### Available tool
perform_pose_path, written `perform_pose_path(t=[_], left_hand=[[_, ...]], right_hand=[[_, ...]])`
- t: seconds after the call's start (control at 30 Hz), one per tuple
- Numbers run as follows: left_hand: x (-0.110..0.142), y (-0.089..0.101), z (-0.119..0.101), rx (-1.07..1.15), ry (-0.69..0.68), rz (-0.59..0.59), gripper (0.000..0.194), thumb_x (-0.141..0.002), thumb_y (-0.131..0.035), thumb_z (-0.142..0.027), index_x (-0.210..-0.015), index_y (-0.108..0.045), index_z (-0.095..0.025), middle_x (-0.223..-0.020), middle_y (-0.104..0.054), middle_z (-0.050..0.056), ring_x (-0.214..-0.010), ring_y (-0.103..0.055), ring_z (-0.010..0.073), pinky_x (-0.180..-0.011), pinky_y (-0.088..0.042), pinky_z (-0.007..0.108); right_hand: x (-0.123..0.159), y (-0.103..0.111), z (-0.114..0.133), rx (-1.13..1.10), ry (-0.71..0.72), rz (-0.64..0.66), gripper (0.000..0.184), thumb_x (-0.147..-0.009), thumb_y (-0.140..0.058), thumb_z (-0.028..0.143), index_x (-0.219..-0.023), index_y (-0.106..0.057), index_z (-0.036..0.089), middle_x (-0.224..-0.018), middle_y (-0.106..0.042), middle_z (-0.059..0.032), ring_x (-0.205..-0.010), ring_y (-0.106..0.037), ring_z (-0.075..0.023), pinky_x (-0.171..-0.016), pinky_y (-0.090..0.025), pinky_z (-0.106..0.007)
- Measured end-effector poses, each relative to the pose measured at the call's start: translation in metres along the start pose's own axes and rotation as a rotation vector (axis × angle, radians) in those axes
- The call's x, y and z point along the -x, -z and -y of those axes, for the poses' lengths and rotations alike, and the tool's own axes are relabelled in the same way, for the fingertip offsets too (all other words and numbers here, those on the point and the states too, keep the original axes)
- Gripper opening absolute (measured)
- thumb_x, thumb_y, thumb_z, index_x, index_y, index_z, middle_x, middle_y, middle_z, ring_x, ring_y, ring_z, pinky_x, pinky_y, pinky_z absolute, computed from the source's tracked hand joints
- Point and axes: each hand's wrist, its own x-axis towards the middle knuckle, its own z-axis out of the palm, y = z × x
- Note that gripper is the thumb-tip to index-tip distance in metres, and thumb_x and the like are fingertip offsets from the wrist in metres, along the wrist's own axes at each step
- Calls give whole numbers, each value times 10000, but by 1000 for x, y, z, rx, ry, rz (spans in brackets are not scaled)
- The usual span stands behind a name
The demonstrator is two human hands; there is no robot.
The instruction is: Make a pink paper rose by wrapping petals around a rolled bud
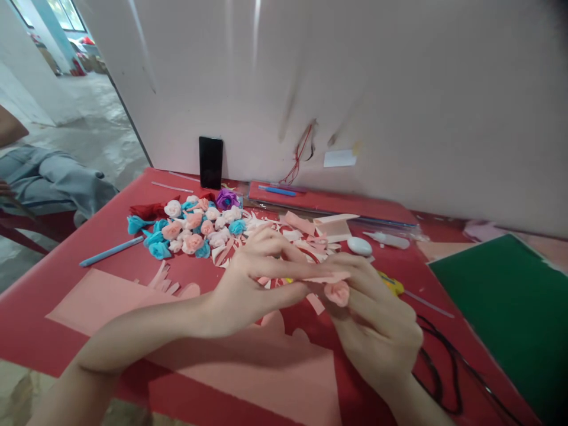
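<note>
A small pink paper rose (338, 293) is pinched in the fingers of my right hand (377, 319), its curled face turned toward me. From it a pink strip (326, 278) stretches left, and my left hand (252, 278) grips that strip between thumb and forefinger. Below my wrists lie a pink sheet with a wavy cut edge (266, 373) and another pink sheet (93, 302). Behind my left hand sits a heap of pink, white and blue paper roses (193, 222), with one purple rose (227, 199) at its back. Pink paper scraps (266, 223) lie behind both hands.
A phone (210, 163) leans on the white panel (332, 77). On the red table (26, 307) are a blue pen (110, 251), a white oval object (359, 246), a yellow glue gun (390, 283), a black cable (457, 367) and a green board (510, 313). A person's leg (53, 177) is at left.
</note>
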Motion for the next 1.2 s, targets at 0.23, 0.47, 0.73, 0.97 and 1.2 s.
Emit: perform_pose_path(t=[0.23, 0.47, 0.73, 0.97, 1.2], left_hand=[[0, 3, -6, -10, 19, 36, 131, -809, -607, -170, -876, -719, -165, -713, -615, 22, -737, -546, 134, -743, -477, 314], [1, 1, -2, -101, -122, -38, 137, -777, -645, -157, -885, -722, -122, -715, -624, 38, -752, -530, 139, -780, -456, 320], [2, 0, 1, -134, -167, -41, 111, -772, -666, -203, -840, -720, -135, -694, -630, 28, -730, -524, 131, -738, -463, 301], [0, 0, 5, -120, -209, -52, 128, -764, -673, -176, -872, -714, -121, -698, -626, 26, -730, -502, 126, -693, -442, 276], [0, 1, 7, -176, -241, -44, 89, -762, -673, -175, -825, -715, -127, -717, -647, 30, -720, -507, 126, -664, -440, 280]], right_hand=[[2, -1, -1, 2, -1, 46, 169, -837, -526, 96, -864, -655, 203, -813, -658, -44, -821, -553, -194, -703, -473, -365], [7, -2, -7, 8, 12, 67, 232, -822, -533, 70, -966, -648, 212, -835, -641, -52, -849, -544, -217, -721, -465, -398], [9, 2, -8, 42, 59, 90, 272, -831, -501, 72, -1006, -632, 234, -818, -619, -41, -855, -509, -220, -789, -443, -445], [7, 1, -8, 24, 18, 104, 292, -787, -514, 15, -927, -659, 227, -798, -641, -40, -843, -528, -222, -768, -451, -438], [4, 4, -8, 18, -17, 122, 313, -789, -511, 25, -908, -674, 264, -773, -653, -22, -822, -546, -215, -729, -469, -409]])
